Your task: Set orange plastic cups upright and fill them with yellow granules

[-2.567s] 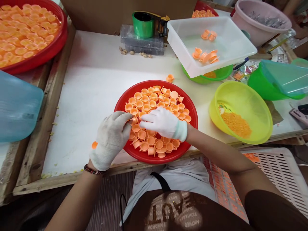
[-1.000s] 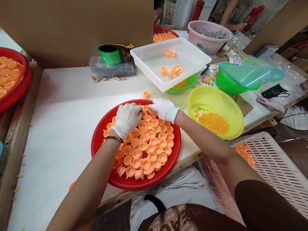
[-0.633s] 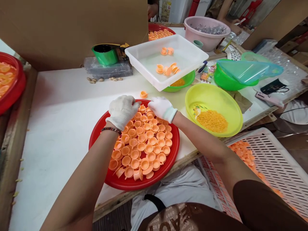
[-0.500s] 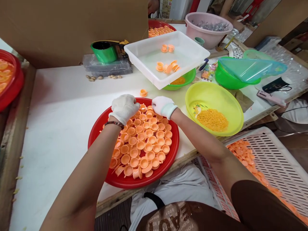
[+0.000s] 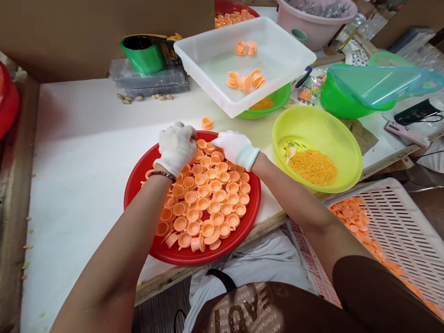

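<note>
A round red tray (image 5: 255, 206) holds many small orange toy teacups (image 5: 203, 203) on saucers, most upright, a few tipped on the near side. Over the tray's far left part is my left hand (image 5: 177, 147), in a white glove, fingers curled down; what they hold is hidden. Across from it, my right hand (image 5: 233, 147), also gloved, has its fingertips pinched at an orange toy teacup (image 5: 210, 146) near the far rim. A small gap separates the two hands. Just beyond the rim, a single teacup on its saucer (image 5: 207, 123) stands on the white table (image 5: 79, 185).
A white bin (image 5: 222, 99) with several teacups rests partly over a green bowl (image 5: 282, 99). To the right are a yellow bowl (image 5: 354, 152) of small yellow pieces and a green basin (image 5: 333, 99). A slotted crate (image 5: 398, 222) of orange pieces sits lower right. A green cup (image 5: 144, 60) stands back left.
My hands remain over the tray's far side; the right one has turned slightly inward, its fingers now at a teacup. The whole view has shifted a little with my head.
</note>
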{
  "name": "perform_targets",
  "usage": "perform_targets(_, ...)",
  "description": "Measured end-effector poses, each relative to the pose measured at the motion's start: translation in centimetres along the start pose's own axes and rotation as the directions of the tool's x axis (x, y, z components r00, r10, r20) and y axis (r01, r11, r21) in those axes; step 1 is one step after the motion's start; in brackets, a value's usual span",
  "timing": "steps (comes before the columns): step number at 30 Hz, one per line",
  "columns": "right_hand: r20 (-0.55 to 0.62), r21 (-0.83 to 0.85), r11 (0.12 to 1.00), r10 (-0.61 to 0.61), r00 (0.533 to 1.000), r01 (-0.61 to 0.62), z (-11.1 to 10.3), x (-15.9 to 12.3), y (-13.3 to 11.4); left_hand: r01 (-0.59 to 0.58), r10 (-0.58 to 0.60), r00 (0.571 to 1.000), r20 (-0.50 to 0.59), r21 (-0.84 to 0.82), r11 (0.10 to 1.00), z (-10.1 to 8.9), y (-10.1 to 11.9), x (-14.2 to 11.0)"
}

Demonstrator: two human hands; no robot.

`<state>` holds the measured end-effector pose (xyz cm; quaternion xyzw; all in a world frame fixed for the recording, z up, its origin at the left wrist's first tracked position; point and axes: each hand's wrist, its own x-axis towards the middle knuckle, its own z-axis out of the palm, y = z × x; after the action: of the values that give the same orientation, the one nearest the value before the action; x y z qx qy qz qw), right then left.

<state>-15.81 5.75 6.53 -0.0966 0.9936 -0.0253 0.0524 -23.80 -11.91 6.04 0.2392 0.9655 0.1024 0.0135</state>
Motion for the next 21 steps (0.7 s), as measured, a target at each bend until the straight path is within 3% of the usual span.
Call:
perform_targets(4, -0.166, 0.113, 0.99, 0.104, 0.981, -0.085, 0.2, -2.5, 0.9, -0.087, 0.078, 0.989, -0.123, -0.07, 0.994, 0.0, -0.1, -1.1)
perform_targets(6, -0.181, 0.106, 0.989, 0.125, 0.976, -0.107, 0.5, -3.5, 1.2, -0.206, 0.189, 0.97, -0.152, -0.105, 0.973, -0.1, 0.0, -2.3)
perform_targets(8, -0.151, 0.069, 0.989, 0.141, 0.978, -0.132, 0.6, -4.1, 1.4, -0.413, 0.399, 0.909, -0.117, -0.144, 0.899, -0.1, 0.4, -3.7)
perform_targets(10, -0.111, 0.03, 0.988, 0.156, 0.981, -0.154, 0.6, -4.3, 1.4, -0.587, 0.585, 0.809, -0.063, -0.166, 0.793, 0.1, 1.0, -4.8)
perform_targets(11, -0.094, 0.017, 0.987, 0.162, 0.982, -0.161, 0.6, -4.3, 1.3, -0.629, 0.633, 0.774, -0.031, -0.158, 0.761, 0.3, 1.3, -5.1)
perform_targets(12, -0.08, 0.01, 0.986, 0.167, 0.983, -0.167, 0.5, -4.2, 1.3, -0.637, 0.643, 0.766, 0.004, -0.134, 0.759, 0.5, 1.7, -5.2)
perform_targets(17, -0.107, 0.071, 0.984, 0.17, 0.98, -0.163, 0.3, -3.8, 1.1, -0.51, 0.514, 0.857, 0.033, -0.074, 0.857, 0.7, 2.8, -4.4)
perform_targets(21, -0.18, 0.175, 0.978, 0.147, 0.973, -0.116, 0.9, -4.0, 1.5, -0.419, 0.397, 0.908, -0.134, -0.26, 0.87, -0.7, 1.3, -5.7)
